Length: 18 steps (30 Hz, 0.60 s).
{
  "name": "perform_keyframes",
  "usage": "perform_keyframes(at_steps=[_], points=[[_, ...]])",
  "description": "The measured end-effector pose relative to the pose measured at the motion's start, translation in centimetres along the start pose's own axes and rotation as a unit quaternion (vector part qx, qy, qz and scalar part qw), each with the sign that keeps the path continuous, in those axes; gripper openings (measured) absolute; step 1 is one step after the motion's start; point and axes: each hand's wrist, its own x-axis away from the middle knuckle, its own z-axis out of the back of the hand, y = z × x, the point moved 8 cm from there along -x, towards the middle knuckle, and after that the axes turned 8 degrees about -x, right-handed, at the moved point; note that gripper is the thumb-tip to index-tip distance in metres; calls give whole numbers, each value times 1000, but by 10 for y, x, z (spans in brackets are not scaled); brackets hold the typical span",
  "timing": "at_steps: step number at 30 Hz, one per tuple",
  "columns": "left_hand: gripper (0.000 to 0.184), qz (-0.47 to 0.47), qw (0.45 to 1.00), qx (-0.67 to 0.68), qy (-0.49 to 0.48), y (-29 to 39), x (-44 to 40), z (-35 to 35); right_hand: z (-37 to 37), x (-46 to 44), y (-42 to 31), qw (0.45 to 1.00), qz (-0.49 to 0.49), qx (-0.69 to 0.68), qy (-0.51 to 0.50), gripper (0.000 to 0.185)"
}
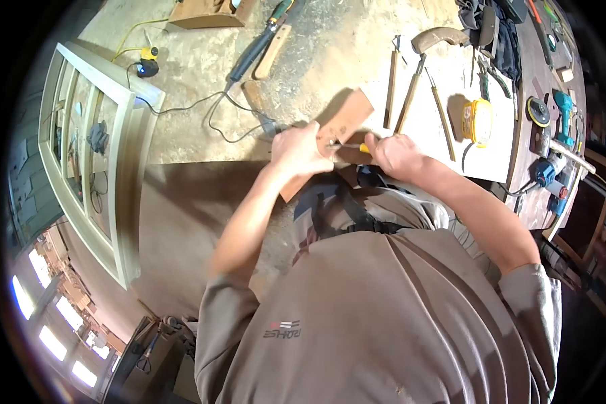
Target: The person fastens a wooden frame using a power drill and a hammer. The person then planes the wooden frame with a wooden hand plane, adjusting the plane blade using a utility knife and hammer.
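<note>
My left hand (300, 149) is wrapped round a reddish-brown wooden board (347, 118), which lies slanted across the front edge of the workbench (209, 145). The fingers of my right hand (396, 156) are closed on the yellow handle of a slim tool (363, 148). The metal shaft of this tool points left, and its tip meets a small dark spot in the board, close to my left hand. Another piece of wood shows partly below the shaft.
Several long-handled tools (411, 97) and a yellow container (477, 123) are on the right of the bench. A corded tool (252, 54) lies at the back. A white window frame (124, 121) stands left; power tools (549, 170) lie far right.
</note>
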Motion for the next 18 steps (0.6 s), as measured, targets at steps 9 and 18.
perform_keyframes(at_steps=[9,18], points=[[67,-47,971,212,95,4,30,-16,57,23,12,943,5,-329,40,36],[80,-102,769,631,25,41,76,13,128,52,16,952,56,-288,90,17]])
